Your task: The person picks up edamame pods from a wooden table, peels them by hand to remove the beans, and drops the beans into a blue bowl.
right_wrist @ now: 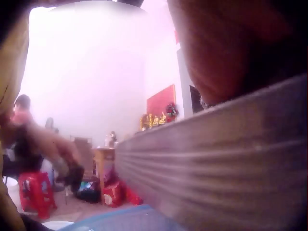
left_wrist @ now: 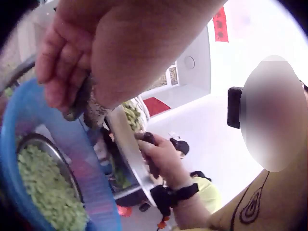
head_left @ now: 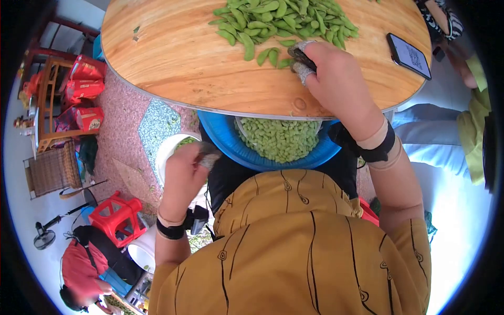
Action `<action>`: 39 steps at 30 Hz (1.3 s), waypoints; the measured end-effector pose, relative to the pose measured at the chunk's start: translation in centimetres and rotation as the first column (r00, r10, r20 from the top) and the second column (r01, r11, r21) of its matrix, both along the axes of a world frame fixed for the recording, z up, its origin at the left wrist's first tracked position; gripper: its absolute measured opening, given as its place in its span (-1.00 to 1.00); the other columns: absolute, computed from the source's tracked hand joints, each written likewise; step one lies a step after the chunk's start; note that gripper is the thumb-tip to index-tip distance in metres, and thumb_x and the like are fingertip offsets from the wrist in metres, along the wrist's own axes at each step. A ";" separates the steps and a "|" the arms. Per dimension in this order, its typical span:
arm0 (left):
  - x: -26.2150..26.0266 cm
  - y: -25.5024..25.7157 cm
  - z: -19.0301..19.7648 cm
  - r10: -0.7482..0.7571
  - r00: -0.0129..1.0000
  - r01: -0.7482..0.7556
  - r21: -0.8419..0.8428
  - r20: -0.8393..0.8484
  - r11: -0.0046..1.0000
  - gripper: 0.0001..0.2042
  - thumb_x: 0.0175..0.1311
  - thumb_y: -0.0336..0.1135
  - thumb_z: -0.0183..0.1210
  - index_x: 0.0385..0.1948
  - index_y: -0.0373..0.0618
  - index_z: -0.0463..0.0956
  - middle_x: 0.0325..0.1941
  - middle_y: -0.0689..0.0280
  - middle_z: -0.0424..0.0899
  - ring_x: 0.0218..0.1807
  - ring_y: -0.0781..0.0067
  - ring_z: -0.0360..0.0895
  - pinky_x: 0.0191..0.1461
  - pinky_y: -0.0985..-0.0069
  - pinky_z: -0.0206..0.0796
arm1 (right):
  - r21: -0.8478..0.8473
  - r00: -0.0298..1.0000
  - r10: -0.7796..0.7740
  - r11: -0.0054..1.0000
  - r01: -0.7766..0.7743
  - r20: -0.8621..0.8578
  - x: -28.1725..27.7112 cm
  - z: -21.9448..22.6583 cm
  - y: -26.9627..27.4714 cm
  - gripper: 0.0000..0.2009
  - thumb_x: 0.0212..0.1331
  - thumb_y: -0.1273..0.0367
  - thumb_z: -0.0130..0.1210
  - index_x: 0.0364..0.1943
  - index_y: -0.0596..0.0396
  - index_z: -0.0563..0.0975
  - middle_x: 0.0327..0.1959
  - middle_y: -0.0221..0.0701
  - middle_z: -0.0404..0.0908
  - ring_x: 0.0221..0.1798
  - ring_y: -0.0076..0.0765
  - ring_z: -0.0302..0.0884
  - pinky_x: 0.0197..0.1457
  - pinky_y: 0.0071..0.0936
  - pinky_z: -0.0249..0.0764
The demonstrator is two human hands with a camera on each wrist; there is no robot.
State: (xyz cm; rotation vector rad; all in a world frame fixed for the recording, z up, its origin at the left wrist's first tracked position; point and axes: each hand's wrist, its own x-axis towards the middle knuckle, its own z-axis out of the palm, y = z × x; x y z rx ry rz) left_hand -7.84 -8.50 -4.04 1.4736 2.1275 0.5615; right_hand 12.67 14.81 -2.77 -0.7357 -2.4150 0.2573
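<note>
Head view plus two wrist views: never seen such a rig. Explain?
No machine, just a human left hand and right hand. The head view is shot from the head, looking forward and down; each wrist view, from that wrist. On the light-brown wooden table lie plump green bean pods and a black phone with a lit screen. The right hand is beside the pods; the left is near the blue plastic basin, inside which are pale-green shelled beans. Whether either hand holds anything is unclear.

In what looks like a home, a round light-wood table [head_left: 178,68] stands at twelve o'clock, a red plastic stool [head_left: 116,219] at eight.
</note>
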 end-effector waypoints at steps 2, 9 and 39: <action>1.3 1.6 0.8 -0.072 0.991 0.059 0.112 0.113 0.992 -0.80 0.06 -0.52 0.11 -0.24 -0.23 0.57 -0.38 0.11 0.61 -0.40 0.28 0.56 -0.28 0.50 0.39 | -0.084 1.000 -0.008 0.996 0.007 -0.014 0.3 0.5 -0.8 -0.83 0.00 0.44 0.13 -0.31 0.19 0.51 -0.53 -0.12 0.54 -0.49 0.07 0.50 -0.40 -0.16 0.43; 5.8 6.5 2.5 -0.199 0.780 0.039 0.271 0.594 0.962 -0.78 0.30 -0.49 -0.07 -0.10 -0.29 0.49 -0.32 0.29 0.64 -0.39 0.57 0.53 -0.28 0.62 0.38 | -0.957 0.944 -0.190 0.160 -0.242 -0.270 2.2 3.0 -5.6 -0.86 0.18 0.41 0.13 -0.26 0.19 0.51 -0.57 -0.52 0.47 -0.59 -0.70 0.33 -0.55 -0.69 0.28; 7.1 6.2 2.3 -0.100 0.362 0.165 0.042 0.927 0.985 -0.85 0.32 -0.39 0.04 -0.24 -0.24 0.54 -0.30 0.33 0.61 -0.40 0.66 0.45 -0.42 0.67 0.26 | -0.963 0.966 -0.065 0.111 -0.244 -0.252 5.3 2.2 -6.3 -0.85 0.16 0.38 0.13 -0.30 0.19 0.54 -0.54 -0.53 0.51 -0.52 -0.66 0.34 -0.46 -0.59 0.32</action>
